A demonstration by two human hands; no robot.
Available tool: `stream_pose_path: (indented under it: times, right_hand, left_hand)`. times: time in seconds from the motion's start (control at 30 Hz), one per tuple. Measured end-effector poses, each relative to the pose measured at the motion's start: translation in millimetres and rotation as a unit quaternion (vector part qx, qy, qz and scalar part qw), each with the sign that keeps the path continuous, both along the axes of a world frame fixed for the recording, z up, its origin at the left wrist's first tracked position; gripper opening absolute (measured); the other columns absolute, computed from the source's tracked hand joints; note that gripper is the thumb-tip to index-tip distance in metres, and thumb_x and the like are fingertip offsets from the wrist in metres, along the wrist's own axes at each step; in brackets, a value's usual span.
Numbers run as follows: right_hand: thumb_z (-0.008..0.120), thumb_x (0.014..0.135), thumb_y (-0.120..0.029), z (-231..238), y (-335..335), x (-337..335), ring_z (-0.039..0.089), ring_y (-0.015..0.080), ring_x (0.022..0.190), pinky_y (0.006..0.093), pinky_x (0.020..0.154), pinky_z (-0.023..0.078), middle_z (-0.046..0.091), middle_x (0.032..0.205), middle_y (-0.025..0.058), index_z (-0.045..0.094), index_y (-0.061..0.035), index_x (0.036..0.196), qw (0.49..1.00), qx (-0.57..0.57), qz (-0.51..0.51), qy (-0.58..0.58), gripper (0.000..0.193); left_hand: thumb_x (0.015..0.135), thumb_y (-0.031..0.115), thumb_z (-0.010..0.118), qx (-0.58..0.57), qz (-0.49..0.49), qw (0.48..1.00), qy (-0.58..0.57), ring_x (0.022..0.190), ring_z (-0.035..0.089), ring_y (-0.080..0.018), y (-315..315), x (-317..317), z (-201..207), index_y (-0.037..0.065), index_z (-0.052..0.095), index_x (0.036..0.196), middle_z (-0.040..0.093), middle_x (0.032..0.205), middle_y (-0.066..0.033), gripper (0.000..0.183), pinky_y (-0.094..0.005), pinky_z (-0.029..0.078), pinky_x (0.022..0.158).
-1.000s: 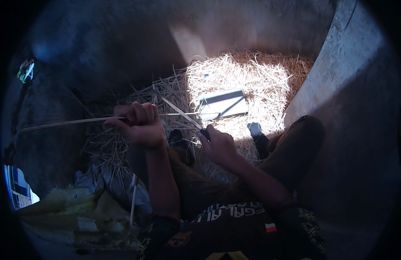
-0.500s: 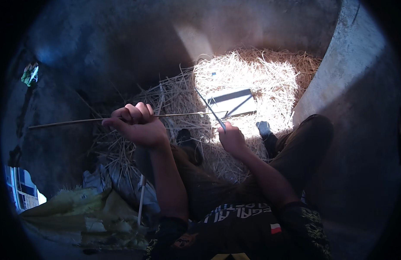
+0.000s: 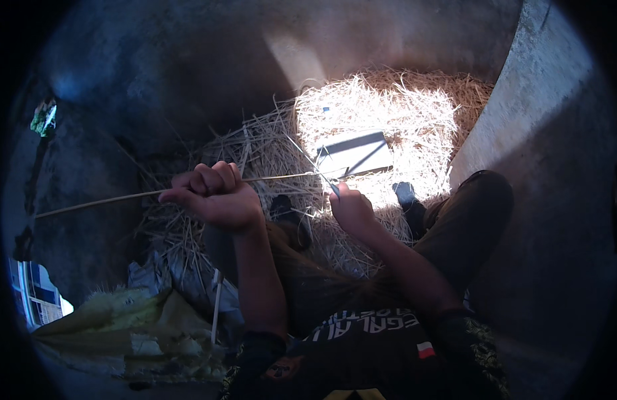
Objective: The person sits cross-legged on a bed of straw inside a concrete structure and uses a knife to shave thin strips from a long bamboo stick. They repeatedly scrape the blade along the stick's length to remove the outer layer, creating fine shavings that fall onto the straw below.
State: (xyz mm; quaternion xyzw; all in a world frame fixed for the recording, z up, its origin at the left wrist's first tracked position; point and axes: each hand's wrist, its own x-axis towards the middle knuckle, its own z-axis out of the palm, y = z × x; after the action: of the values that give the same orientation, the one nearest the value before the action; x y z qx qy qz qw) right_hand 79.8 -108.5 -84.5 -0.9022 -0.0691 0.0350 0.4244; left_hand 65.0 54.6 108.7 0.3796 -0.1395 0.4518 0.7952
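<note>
My left hand (image 3: 218, 200) is closed around a long, thin wooden stick (image 3: 102, 203). One end of the stick reaches far out to the left, and the other points right toward my right hand. That hand, my right (image 3: 354, 210), grips a knife (image 3: 328, 180) with a narrow blade slanting up and to the left. The blade crosses the stick close to its right end; whether it is cutting in, I cannot tell. Below the hands lies a pale flat rectangular board (image 3: 342, 152) in bright sunlight.
Straw-like shavings (image 3: 408, 110) cover the ground around the board and my feet. A curved grey wall (image 3: 188, 73) surrounds me, with a pale slab (image 3: 522, 113) on the right. Crumpled greenish sheeting (image 3: 128, 333) lies at lower left beside a thin upright pale stick (image 3: 217, 307).
The knife and my right hand have shifted slightly left along the stick. The stick's far left end has dipped a little, while my left hand has hardly moved.
</note>
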Motion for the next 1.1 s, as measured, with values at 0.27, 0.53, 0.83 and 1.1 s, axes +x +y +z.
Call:
stream_pose_path:
  times: [0.27, 0.53, 0.83, 1.1]
  right_hand:
    - [0.041, 0.103, -0.041, 51, 13, -29, 0.067, 0.0434, 0.08, 0.0542, 0.075, 0.051, 0.066, 0.077, 0.0231, 0.052, -0.0017, 0.1, 0.997, 0.019, 0.046, -0.054, 0.041]
    - [0.05, 0.102, -0.034, 30, 14, -12, 0.064, 0.0416, 0.066, 0.052, 0.064, 0.049, 0.063, 0.067, 0.0191, 0.053, -0.0004, 0.095, 0.997, -0.017, 0.032, -0.065, 0.034]
    - [0.049, 0.101, -0.035, 15, 10, -9, 0.066, 0.0426, 0.073, 0.0522, 0.068, 0.051, 0.064, 0.071, 0.0202, 0.053, -0.0002, 0.099, 0.999, -0.003, 0.024, -0.042, 0.035]
    - [0.044, 0.102, -0.039, 31, 21, -28, 0.068, 0.0398, 0.074, 0.0525, 0.07, 0.053, 0.067, 0.073, 0.0189, 0.05, -0.0015, 0.105, 0.979, 0.025, 0.059, -0.193, 0.038]
  left_hand:
    - [0.1, 0.066, 0.03, 0.005, -0.106, 0.993, -0.054, 0.044, 0.009, -0.0072, 10, 0, -4, 0.017, 0.024, 0.067, 0.015, 0.051, 0.0049, 0.06, -0.0278, 0.008, 0.042]
    - [0.1, 0.066, 0.03, 0.001, -0.058, 0.998, -0.025, 0.045, 0.007, -0.0075, 23, 5, -4, 0.017, 0.022, 0.066, 0.013, 0.052, 0.0047, 0.06, -0.028, 0.007, 0.042]
    - [0.099, 0.068, 0.029, 0.02, -0.066, 0.997, -0.033, 0.045, 0.007, -0.0078, 17, 6, -5, 0.018, 0.022, 0.065, 0.014, 0.052, 0.0047, 0.061, -0.028, 0.007, 0.042]
    - [0.099, 0.069, 0.029, 0.017, -0.016, 1.0, -0.012, 0.044, 0.007, -0.0084, 18, 2, -4, 0.018, 0.023, 0.067, 0.014, 0.052, 0.0047, 0.061, -0.0277, 0.008, 0.041]
